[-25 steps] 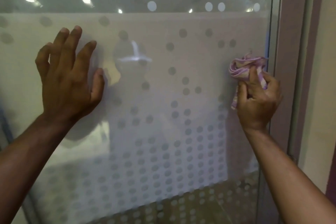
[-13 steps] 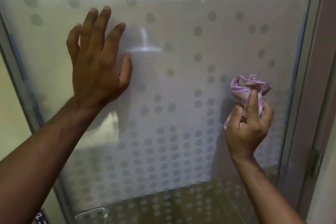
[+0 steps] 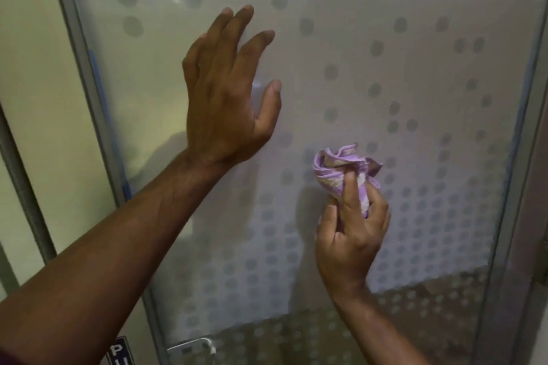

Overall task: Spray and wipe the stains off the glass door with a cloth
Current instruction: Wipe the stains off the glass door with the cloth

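Observation:
The glass door (image 3: 415, 68) fills the view, frosted and patterned with grey dots. My left hand (image 3: 228, 92) rests flat on the glass at centre left, fingers spread, holding nothing. My right hand (image 3: 353, 234) is lower and to the right, gripping a crumpled purple and cream cloth (image 3: 341, 169) that bunches out above the fingers and presses against the glass. No spray bottle is in view.
A metal frame (image 3: 98, 115) runs down the door's left edge, with a cream wall panel (image 3: 32, 68) beyond it. Another frame strip (image 3: 522, 157) bounds the right side. A metal handle (image 3: 192, 347) and a dark sign (image 3: 120, 354) show at the bottom.
My right hand has carried the cloth down and to the left across the glass, away from the right frame. The view has shifted so the left frame now shows; my left hand stays on the glass.

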`<action>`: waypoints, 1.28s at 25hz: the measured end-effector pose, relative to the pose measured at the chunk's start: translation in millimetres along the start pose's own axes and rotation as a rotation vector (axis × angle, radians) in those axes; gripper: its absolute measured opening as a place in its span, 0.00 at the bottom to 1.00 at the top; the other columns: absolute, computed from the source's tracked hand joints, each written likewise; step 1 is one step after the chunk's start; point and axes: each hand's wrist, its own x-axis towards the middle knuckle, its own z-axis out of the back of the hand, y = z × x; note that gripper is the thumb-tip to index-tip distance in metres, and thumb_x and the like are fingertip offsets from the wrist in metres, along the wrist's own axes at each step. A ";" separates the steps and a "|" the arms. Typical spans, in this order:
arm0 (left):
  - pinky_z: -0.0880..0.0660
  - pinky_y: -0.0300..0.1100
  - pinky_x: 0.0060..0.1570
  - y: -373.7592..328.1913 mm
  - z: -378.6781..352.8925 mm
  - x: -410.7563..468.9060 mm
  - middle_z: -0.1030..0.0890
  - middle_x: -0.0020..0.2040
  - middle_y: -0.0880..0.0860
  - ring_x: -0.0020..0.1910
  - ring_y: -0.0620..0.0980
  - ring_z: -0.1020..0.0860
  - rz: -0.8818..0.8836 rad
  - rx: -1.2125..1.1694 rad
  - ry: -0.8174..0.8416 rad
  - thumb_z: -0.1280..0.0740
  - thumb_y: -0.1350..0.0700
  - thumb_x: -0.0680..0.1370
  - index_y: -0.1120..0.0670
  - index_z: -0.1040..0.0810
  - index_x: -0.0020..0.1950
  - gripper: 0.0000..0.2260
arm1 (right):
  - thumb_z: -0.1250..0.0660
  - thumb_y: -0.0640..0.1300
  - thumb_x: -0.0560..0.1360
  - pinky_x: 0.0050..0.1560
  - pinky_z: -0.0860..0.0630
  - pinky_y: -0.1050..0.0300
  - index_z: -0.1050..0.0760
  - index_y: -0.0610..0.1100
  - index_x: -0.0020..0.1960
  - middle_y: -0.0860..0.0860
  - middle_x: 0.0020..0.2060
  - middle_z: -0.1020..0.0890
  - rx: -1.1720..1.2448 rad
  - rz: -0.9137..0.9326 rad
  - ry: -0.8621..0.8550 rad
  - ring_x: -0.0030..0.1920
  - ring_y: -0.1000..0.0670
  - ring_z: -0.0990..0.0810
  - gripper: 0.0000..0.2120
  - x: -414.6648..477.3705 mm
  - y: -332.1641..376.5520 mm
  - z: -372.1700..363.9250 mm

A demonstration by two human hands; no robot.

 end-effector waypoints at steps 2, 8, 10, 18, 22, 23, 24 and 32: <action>0.38 0.64 0.80 -0.1 2.9 0.2 0.30 0.83 0.61 0.84 0.62 0.34 0.000 -0.053 0.031 0.32 0.46 0.80 0.56 0.25 0.78 0.27 | 0.30 0.36 0.79 0.69 0.35 0.63 0.28 0.46 0.76 0.36 0.66 0.21 0.027 -0.001 0.030 0.60 0.35 0.24 0.26 -14.5 23.6 -6.4; 0.40 0.60 0.83 7.4 26.9 1.3 0.34 0.84 0.61 0.85 0.62 0.38 0.037 -0.228 0.145 0.31 0.47 0.81 0.56 0.28 0.79 0.28 | 0.36 0.38 0.81 0.64 0.28 0.48 0.25 0.46 0.76 0.38 0.69 0.22 0.047 0.086 0.186 0.60 0.33 0.22 0.24 -56.1 82.4 -21.7; 0.38 0.60 0.83 10.2 38.6 -4.7 0.33 0.84 0.60 0.86 0.61 0.38 0.028 -0.253 0.178 0.33 0.48 0.81 0.57 0.29 0.80 0.28 | 0.36 0.37 0.81 0.61 0.23 0.44 0.25 0.47 0.76 0.40 0.69 0.22 0.063 0.106 0.245 0.60 0.35 0.22 0.24 -67.7 97.0 -23.1; 0.33 0.56 0.81 31.7 112.9 -79.5 0.26 0.78 0.60 0.81 0.59 0.29 0.282 -0.344 0.054 0.32 0.57 0.83 0.63 0.28 0.79 0.24 | 0.24 0.39 0.76 0.59 0.26 0.64 0.36 0.51 0.83 0.50 0.65 0.23 0.265 -0.162 0.431 0.60 0.53 0.23 0.39 -69.2 134.8 -0.9; 0.27 0.54 0.76 5.5 168.5 -174.9 0.22 0.74 0.54 0.76 0.52 0.24 0.624 -0.394 0.011 0.34 0.57 0.83 0.60 0.25 0.77 0.21 | 0.22 0.45 0.75 0.64 0.25 0.62 0.34 0.56 0.81 0.60 0.64 0.23 0.495 -0.482 0.567 0.63 0.60 0.22 0.39 -66.9 154.5 19.1; 0.27 0.53 0.76 -5.7 184.2 -199.3 0.21 0.74 0.51 0.75 0.50 0.24 0.717 -0.395 0.025 0.34 0.55 0.83 0.57 0.24 0.76 0.21 | 0.23 0.45 0.74 0.65 0.22 0.57 0.32 0.58 0.80 0.60 0.65 0.21 0.553 -0.544 0.594 0.63 0.58 0.20 0.37 -70.8 159.9 24.9; 0.27 0.50 0.76 -17.9 199.1 -220.0 0.21 0.74 0.47 0.75 0.48 0.23 0.809 -0.403 0.036 0.34 0.52 0.83 0.54 0.24 0.76 0.21 | 0.23 0.47 0.73 0.66 0.20 0.52 0.31 0.59 0.78 0.60 0.65 0.19 0.588 -0.593 0.617 0.63 0.56 0.18 0.36 -76.1 164.2 30.3; 0.19 0.40 0.63 -122.2 279.2 -298.1 0.12 0.63 0.47 0.62 0.47 0.14 1.243 -0.452 0.082 0.23 0.45 0.71 0.50 0.17 0.66 0.24 | 0.22 0.38 0.74 0.43 0.20 0.68 0.28 0.57 0.64 0.56 0.51 0.16 0.742 -0.797 0.918 0.46 0.63 0.16 0.26 -119.6 194.7 107.4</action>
